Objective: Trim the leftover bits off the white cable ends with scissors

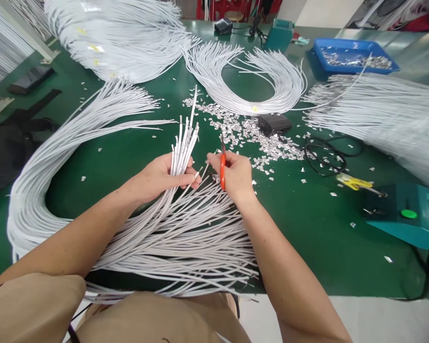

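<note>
My left hand (pixel 175 174) is closed round a small bunch of white cables (pixel 183 151), their ends pointing up and away from me. In my right hand (pixel 236 174) is an orange-handled cutting tool (pixel 222 169), its dark tip pointing forward; whether it is scissors or snips I cannot make out. The right thumb and forefinger are close to a single cable end just right of the left hand. Below both hands spreads a thick fan of loose white cables (pixel 186 238), which curves round to the left.
Small silvery scraps (pixel 239 126) litter the green table (pixel 307 228) beyond my hands, around a black box (pixel 274 124). Cable bundles lie at the back and right. A blue tray (pixel 355 71), yellow-handled pliers (pixel 355 182) and a teal machine (pixel 407 214) stand to the right.
</note>
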`<state>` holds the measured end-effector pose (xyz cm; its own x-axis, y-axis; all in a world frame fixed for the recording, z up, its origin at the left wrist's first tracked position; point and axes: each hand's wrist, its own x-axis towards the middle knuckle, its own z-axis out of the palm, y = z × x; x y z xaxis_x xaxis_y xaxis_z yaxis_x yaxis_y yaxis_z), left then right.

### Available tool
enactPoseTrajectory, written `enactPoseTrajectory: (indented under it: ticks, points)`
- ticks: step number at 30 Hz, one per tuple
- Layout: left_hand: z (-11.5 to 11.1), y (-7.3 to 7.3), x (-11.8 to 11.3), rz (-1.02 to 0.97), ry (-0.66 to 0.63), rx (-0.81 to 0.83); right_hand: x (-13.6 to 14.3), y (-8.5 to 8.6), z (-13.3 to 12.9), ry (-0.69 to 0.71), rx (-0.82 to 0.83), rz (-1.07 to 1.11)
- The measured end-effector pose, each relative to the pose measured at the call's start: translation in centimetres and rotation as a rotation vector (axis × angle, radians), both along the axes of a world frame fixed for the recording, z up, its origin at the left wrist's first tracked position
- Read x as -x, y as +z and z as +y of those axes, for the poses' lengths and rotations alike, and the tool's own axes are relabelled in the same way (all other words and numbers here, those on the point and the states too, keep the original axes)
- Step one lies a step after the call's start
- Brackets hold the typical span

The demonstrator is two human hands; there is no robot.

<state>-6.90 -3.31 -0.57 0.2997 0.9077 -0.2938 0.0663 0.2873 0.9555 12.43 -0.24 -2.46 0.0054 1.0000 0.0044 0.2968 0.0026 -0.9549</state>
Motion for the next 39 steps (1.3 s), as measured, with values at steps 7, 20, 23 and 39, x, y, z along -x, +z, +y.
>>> enactPoseTrajectory:
  ticks: [7, 20, 23, 39]
  points:
    - [0.8, 0.2, 2.2, 0.077, -0.198, 0.052, 0.0, 1.6, -0.9, -0.001, -0.301, 0.044]
    - [1.0, -0.5, 1.5, 0.263, -0.046, -0.02, 1.4, 0.6, -1.6, 0.323, 0.133, 0.175]
    - [0.8, 0.0, 1.2, 0.223, 0.001, 0.01, 1.2, 0.9, -1.5, 0.339, 0.203, 0.221]
    - [0.8, -0.3, 1.2, 0.071, 0.117, -0.025, 0.3, 0.4, -0.7, 0.335, 0.071, -0.384]
